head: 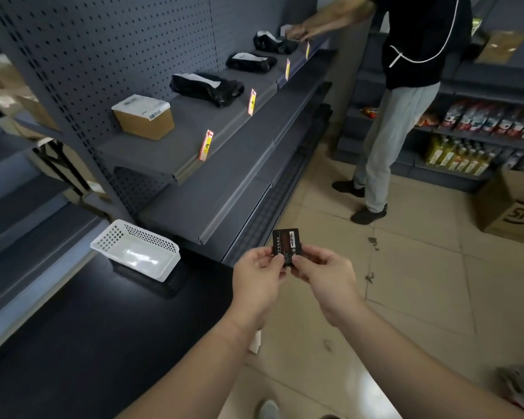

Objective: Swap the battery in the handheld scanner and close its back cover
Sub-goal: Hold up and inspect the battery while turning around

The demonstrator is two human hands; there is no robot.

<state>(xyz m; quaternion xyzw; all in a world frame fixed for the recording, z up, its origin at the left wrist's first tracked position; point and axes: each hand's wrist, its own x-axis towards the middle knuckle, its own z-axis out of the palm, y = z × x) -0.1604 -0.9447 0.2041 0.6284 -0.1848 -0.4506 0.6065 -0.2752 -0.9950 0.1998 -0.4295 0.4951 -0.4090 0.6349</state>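
A flat black battery [286, 242] with a label and small print is held upright in front of me, above the shelf's edge. My left hand [259, 275] pinches its lower left corner and my right hand [321, 275] pinches its lower right corner. The handheld scanner and its back cover are not in view.
A white perforated plastic basket [135, 249] sits on the dark lower shelf [103, 328] to my left. Higher grey shelves hold a cardboard box [144, 116] and black parcels [206, 87]. Another person [406, 86] stands ahead on the tiled floor. An SF carton [515, 213] stands at right.
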